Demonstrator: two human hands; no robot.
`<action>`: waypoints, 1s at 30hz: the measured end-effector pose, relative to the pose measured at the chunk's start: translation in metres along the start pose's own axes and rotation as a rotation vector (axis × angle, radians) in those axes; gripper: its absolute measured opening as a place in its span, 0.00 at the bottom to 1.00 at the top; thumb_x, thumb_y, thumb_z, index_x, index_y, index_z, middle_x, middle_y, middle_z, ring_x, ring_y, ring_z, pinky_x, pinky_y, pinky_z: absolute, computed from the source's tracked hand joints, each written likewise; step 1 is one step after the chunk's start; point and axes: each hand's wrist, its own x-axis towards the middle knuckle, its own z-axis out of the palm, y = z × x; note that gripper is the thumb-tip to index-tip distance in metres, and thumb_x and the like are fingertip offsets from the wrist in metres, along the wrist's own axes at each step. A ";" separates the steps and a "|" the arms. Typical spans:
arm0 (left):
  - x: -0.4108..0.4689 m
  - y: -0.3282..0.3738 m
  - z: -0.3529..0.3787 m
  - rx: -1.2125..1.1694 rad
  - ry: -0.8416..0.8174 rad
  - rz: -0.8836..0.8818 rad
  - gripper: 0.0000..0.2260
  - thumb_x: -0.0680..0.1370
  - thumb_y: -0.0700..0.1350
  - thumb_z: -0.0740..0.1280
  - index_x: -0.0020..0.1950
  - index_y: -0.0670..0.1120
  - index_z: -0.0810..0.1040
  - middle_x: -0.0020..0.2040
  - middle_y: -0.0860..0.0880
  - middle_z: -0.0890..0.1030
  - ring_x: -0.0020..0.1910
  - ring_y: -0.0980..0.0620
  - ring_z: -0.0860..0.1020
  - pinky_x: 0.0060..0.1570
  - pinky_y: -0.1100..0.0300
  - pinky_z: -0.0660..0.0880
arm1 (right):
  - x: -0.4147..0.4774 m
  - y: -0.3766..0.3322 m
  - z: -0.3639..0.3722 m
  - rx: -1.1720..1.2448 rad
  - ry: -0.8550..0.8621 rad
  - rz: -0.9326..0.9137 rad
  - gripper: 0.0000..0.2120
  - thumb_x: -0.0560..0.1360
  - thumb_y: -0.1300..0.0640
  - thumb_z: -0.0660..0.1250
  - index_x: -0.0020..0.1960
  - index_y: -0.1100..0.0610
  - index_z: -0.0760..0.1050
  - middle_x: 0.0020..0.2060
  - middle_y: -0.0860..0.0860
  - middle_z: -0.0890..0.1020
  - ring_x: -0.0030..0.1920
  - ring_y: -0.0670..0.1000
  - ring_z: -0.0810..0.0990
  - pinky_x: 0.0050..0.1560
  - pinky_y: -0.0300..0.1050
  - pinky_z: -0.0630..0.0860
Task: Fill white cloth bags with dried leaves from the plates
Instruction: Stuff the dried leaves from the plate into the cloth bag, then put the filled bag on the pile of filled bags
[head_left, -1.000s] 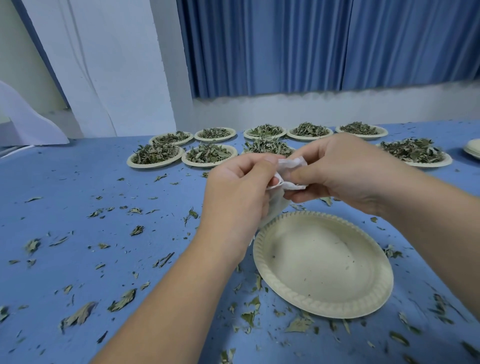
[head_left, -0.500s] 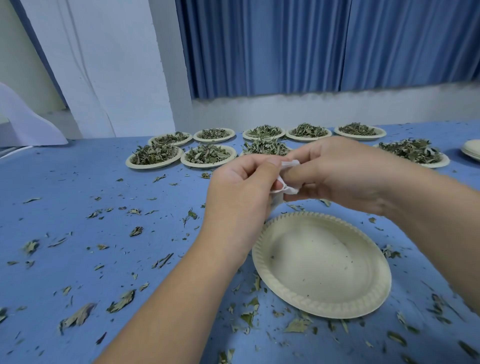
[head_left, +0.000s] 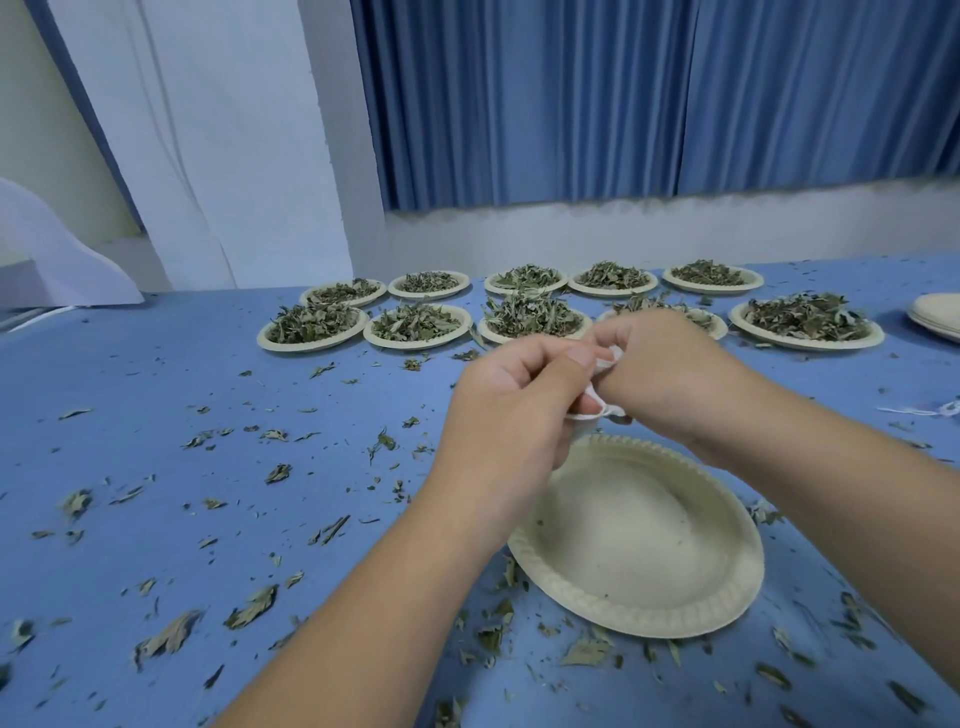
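Our left hand (head_left: 511, 410) and right hand (head_left: 670, 379) met above the table. Both pinched a small white cloth bag (head_left: 597, 414) between thumb and curled fingers. Only a little of the bag showed between them, so we could not tell how full it was. The backs of both hands faced us, knuckles almost touching.

Just below them an empty paper plate (head_left: 639, 545) lay on the blue tablecloth (head_left: 156, 389), and loose leaf pieces (head_left: 254, 605) were scattered all over the cloth. Farther away, two rows of plates (head_left: 270, 343) carried heaps of dried leaves (head_left: 530, 314). A stack of empty plates (head_left: 940, 317) sat at the right edge, with some white thread (head_left: 924, 410) near it. Behind the table we saw a pale wall (head_left: 623, 234), a white column (head_left: 208, 130) and a blue pleated curtain (head_left: 623, 93).
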 end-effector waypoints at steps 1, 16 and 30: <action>-0.001 0.001 0.001 0.011 -0.007 0.020 0.11 0.79 0.39 0.64 0.38 0.45 0.80 0.27 0.53 0.74 0.20 0.58 0.61 0.21 0.69 0.59 | -0.004 0.002 -0.004 0.127 -0.021 -0.001 0.05 0.64 0.63 0.68 0.32 0.55 0.78 0.26 0.49 0.77 0.28 0.47 0.73 0.30 0.38 0.70; 0.010 0.017 0.099 -0.452 -0.321 -0.018 0.07 0.69 0.44 0.67 0.40 0.44 0.84 0.27 0.49 0.68 0.18 0.60 0.58 0.19 0.72 0.56 | -0.072 0.038 -0.097 0.205 -0.029 -0.159 0.20 0.67 0.65 0.75 0.52 0.47 0.77 0.44 0.45 0.84 0.45 0.41 0.80 0.48 0.39 0.78; 0.053 -0.062 0.322 -0.477 -0.122 -0.264 0.06 0.80 0.38 0.63 0.48 0.41 0.80 0.29 0.49 0.71 0.20 0.56 0.59 0.20 0.67 0.54 | -0.116 0.146 -0.288 0.113 0.572 0.238 0.06 0.70 0.57 0.73 0.45 0.57 0.79 0.35 0.56 0.83 0.29 0.46 0.77 0.26 0.35 0.70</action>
